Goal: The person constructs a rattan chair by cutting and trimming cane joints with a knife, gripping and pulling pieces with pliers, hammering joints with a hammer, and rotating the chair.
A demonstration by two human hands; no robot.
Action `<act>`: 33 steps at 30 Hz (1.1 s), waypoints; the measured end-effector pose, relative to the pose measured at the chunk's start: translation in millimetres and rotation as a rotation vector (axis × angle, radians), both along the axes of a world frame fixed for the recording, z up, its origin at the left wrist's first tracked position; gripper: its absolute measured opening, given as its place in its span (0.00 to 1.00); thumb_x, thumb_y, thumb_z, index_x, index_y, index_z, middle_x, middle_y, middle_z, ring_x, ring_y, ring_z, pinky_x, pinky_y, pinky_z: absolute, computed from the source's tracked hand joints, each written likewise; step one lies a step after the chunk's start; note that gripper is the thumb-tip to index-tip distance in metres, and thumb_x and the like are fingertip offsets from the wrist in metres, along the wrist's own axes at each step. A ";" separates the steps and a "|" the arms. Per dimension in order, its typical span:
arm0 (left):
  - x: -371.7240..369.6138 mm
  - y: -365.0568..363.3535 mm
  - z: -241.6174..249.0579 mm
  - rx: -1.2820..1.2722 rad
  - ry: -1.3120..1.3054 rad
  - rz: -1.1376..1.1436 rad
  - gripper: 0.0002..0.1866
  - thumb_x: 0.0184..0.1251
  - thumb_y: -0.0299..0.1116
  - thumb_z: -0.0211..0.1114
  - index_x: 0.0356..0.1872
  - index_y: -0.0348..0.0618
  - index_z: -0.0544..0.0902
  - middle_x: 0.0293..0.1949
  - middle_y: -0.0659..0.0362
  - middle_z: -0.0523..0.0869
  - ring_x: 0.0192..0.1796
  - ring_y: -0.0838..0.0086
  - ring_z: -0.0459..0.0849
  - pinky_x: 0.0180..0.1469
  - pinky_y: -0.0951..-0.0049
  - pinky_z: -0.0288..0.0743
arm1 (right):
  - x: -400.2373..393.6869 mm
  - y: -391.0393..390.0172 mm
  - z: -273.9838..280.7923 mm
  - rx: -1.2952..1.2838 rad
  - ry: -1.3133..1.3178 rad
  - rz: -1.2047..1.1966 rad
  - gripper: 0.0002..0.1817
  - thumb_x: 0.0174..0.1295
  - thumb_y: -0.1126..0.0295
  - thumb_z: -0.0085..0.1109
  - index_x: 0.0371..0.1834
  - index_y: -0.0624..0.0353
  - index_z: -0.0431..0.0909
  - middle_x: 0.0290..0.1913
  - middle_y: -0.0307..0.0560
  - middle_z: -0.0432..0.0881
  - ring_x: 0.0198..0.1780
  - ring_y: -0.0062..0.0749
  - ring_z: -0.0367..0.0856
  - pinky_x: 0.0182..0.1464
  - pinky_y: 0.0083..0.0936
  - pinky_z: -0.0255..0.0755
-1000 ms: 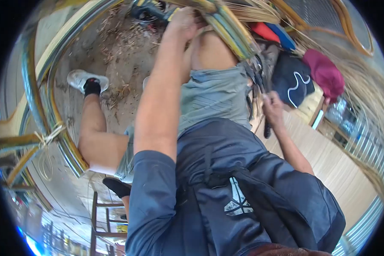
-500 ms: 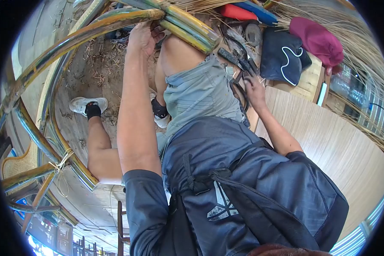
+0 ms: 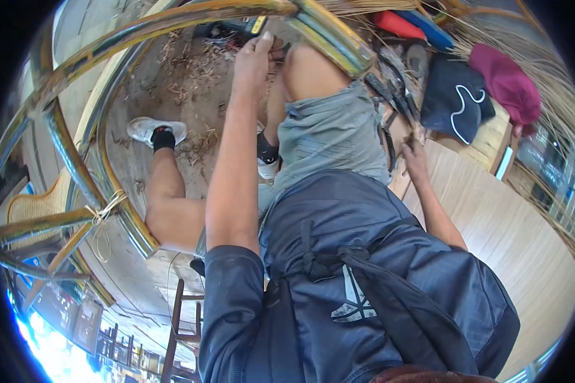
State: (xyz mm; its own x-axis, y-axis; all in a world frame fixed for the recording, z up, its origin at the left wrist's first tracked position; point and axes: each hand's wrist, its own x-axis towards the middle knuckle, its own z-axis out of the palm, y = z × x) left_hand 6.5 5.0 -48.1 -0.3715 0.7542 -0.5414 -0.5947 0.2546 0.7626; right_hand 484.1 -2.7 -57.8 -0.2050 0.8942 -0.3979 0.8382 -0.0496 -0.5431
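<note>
My left hand (image 3: 253, 67) is raised at the top, just below a curved rattan pole (image 3: 172, 24). Its fingers are curled closed, and whatever they may hold is hidden. Beside it is my bare knee (image 3: 310, 70), with the bound end of the rattan poles (image 3: 335, 41) above. My right hand (image 3: 416, 161) is at the edge of the wooden board, closed on the end of a hand tool (image 3: 417, 135) whose kind I cannot make out. Several black-handled tools (image 3: 383, 92) lie just beyond it.
A rattan frame (image 3: 67, 159) stands at left, tied with a pale strip (image 3: 105, 207). A dark cloth bag (image 3: 457, 99) and a maroon cloth (image 3: 505, 83) lie at upper right near loose rattan strips. The round wooden board (image 3: 511, 242) is at right. Shavings (image 3: 204, 89) litter the floor.
The view has shifted, so most things appear farther right. My right hand has drawn back slightly from the black handles. My left hand stays raised with its fingers curled.
</note>
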 end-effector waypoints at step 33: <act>-62.3 0.2 122.7 0.483 0.336 0.462 0.09 0.65 0.33 0.64 0.37 0.36 0.81 0.35 0.55 0.86 0.39 0.70 0.84 0.46 0.68 0.78 | -378.5 16.6 42.7 -0.808 1.044 -0.366 0.08 0.68 0.68 0.52 0.46 0.58 0.69 0.41 0.46 0.79 0.42 0.35 0.80 0.39 0.31 0.76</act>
